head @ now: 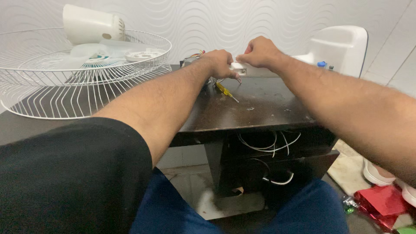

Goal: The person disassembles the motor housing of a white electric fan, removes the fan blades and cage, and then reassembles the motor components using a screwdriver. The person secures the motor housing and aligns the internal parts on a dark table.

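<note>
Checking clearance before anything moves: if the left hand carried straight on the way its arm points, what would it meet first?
The left hand already grips the small white part. Beyond it, probably the tangle of coloured wires, then the patterned wall; depth is hard to judge.

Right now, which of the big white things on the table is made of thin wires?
The round fan guard at the left is made of thin wires. The motor housing behind it and the boxy piece at the right are solid plastic.
</note>
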